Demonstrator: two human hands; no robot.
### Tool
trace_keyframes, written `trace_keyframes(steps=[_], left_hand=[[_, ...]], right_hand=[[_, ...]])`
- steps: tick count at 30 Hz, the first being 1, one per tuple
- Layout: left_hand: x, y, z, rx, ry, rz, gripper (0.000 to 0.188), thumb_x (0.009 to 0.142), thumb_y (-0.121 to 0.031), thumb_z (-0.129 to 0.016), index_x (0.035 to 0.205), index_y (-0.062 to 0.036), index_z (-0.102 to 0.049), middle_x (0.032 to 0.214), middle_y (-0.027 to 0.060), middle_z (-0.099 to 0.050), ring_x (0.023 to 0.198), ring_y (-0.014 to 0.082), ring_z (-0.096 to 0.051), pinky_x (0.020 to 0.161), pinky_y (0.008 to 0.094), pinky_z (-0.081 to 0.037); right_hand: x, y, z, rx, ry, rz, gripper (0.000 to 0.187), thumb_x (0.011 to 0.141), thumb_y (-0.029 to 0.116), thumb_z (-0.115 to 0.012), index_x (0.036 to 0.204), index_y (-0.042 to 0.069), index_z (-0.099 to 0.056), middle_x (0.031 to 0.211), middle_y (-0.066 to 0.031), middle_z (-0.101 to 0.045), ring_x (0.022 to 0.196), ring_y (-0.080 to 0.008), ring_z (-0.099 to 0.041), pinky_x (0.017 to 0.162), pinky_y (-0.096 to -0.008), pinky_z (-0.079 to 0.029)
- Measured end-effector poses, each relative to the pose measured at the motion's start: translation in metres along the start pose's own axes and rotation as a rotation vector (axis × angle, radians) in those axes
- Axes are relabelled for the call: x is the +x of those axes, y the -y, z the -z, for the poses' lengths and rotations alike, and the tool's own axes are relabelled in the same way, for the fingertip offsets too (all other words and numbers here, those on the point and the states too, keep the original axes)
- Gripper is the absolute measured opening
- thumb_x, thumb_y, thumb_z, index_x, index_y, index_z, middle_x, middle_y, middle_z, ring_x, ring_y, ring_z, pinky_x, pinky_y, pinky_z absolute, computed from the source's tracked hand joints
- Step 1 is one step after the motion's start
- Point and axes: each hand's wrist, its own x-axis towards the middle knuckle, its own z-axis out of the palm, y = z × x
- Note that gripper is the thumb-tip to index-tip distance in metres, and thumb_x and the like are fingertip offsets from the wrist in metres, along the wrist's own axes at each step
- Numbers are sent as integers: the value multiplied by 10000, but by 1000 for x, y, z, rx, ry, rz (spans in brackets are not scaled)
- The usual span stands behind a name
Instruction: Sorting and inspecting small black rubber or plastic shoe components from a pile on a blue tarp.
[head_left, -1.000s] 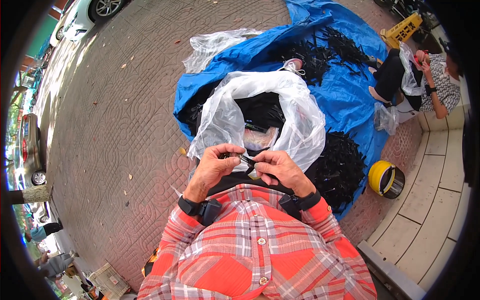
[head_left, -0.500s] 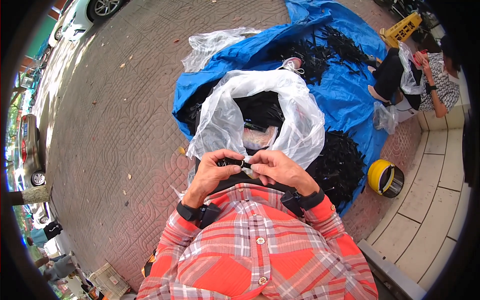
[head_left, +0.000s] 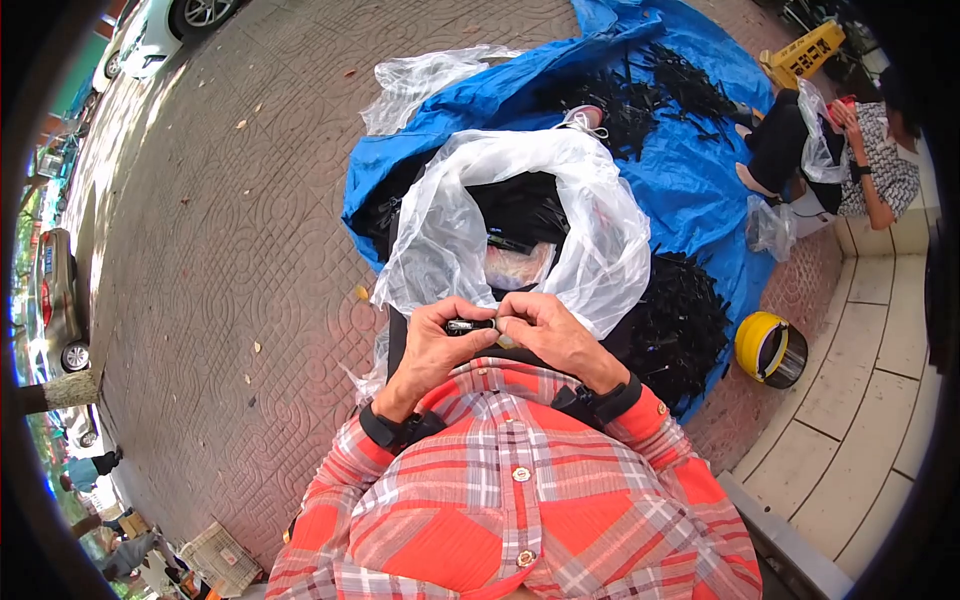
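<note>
Between my hands is a small, narrow, glossy black piece, too small for me to tell its kind. My left hand pinches it between thumb and fingers. My right hand is closed in a pinch at its right end, where the fingers cover part of it. Just beyond both hands stands a clear plastic bag with its mouth spread wide. Inside the bag lie many thin black strips and a clear packet with pale and reddish contents.
A blue tarp spreads under heaps of black pieces. At right, a seated person handles something red, near a yellow bucket-like object and a tiled ledge. Patterned paving runs left toward parked cars.
My right fingers have drawn in closer to my left ones and now cover more of the black piece's right end. Its angle has become flatter. The surroundings look the same.
</note>
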Motion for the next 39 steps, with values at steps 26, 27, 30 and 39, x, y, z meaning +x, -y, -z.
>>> trace_keyframes(steps=[26,27,30,39], left_hand=[[13,0,-14,340,-275,-232,136,765,-34,-658,880,25,-616,724,14,-609,654,28,-506,576,182,-420],[16,1,-19,291,-273,-330,115,793,-31,-643,887,18,-600,679,-38,-550,585,7,-443,490,162,-349],[13,-5,-27,66,-270,-272,119,805,-45,-635,901,14,-596,653,-39,-532,531,5,-411,452,156,-302],[18,-17,-23,39,-196,-58,83,829,-65,-604,886,-20,-565,600,-44,-486,461,4,-338,406,163,-229]], right_hand=[[24,-1,-20,-349,-491,417,191,866,131,-540,757,-25,-528,611,-137,-535,536,-259,-542,481,-317,-421],[24,0,-19,-90,-470,319,186,860,134,-559,762,-24,-541,610,-100,-542,522,-190,-525,461,-281,-402],[21,1,-20,278,-439,225,163,854,128,-579,776,-14,-565,607,-9,-539,516,-46,-473,429,-198,-353],[18,-6,-26,-111,-618,400,181,852,135,-580,745,-11,-573,571,-33,-554,481,-63,-485,422,-211,-365]])
